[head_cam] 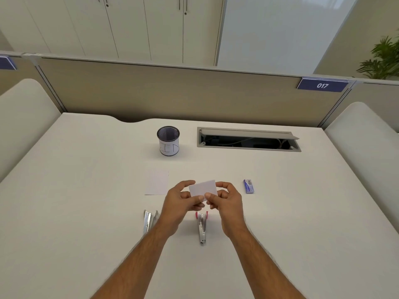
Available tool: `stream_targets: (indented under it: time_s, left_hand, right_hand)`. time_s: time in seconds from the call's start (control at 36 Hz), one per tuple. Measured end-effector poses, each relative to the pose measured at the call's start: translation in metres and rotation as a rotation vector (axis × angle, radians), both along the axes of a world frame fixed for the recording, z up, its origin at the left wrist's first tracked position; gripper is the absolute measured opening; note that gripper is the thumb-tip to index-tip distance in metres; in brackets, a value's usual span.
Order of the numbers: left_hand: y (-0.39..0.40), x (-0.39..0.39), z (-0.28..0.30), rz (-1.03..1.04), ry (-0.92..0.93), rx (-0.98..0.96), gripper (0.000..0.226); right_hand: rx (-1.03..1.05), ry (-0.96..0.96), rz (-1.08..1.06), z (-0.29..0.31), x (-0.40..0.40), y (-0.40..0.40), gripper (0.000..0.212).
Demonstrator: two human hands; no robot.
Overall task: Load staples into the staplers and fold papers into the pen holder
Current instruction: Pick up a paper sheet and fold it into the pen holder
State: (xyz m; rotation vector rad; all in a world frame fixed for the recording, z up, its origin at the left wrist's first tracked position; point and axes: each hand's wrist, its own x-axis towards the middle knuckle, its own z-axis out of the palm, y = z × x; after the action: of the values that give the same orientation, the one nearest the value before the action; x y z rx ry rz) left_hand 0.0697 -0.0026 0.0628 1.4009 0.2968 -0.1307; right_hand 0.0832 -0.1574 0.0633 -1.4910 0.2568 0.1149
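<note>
Head view: we count two staplers on the bench — a silver one and a pink one — one staple box, one pen holder, one flat sheet. Left hand and right hand pinch one folded paper above the bench, fingers clamped on its edges.

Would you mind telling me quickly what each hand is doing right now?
Left hand: pinching the folded paper by its left side.
Right hand: pinching the same paper by its right side.
</note>
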Motion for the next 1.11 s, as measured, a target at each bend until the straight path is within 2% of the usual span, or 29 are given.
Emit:
stream_targets:
  time_s: [0.14, 0.33, 0.44, 0.56, 0.69, 0.78, 0.83, 0.94, 1.11]
  left_hand:
    - [-0.003, 0.000, 0.000, 0.061, -0.037, 0.112, 0.038]
    - [-0.001, 0.002, 0.000, 0.020, -0.053, 0.134, 0.034]
    - [0.006, 0.004, -0.003, -0.036, -0.023, 0.168, 0.033]
    - [0.011, 0.008, -0.007, -0.035, -0.054, 0.330, 0.002]
    - [0.018, 0.010, -0.014, 0.054, -0.036, 0.444, 0.012]
    - [0.024, 0.008, -0.019, 0.158, -0.004, 0.429, 0.011]
    - [0.028, 0.008, -0.024, 0.194, 0.019, 0.391, 0.011]
    - [0.034, 0.004, -0.030, 0.224, 0.056, 0.320, 0.012]
    - [0.039, 0.002, -0.034, 0.251, 0.085, 0.291, 0.011]
  right_hand:
    - [0.138, 0.094, 0.012, -0.004, 0.000, 0.000, 0.039]
    - [0.085, 0.097, -0.010, -0.002, 0.002, -0.002, 0.024]
    - [-0.144, 0.008, 0.050, -0.004, 0.004, -0.004, 0.016]
    - [-0.385, -0.061, 0.157, -0.010, 0.005, -0.003, 0.025]
    - [-0.547, 0.023, 0.206, -0.017, 0.001, 0.003, 0.030]
    - [-0.832, 0.124, 0.283, -0.032, -0.009, 0.012, 0.059]
    - [-0.968, 0.175, 0.346, -0.043, -0.017, 0.018, 0.067]
    - [-1.131, 0.185, 0.397, -0.055, -0.026, 0.022, 0.051]
    - [-1.210, 0.114, 0.385, -0.057, -0.028, 0.026, 0.029]
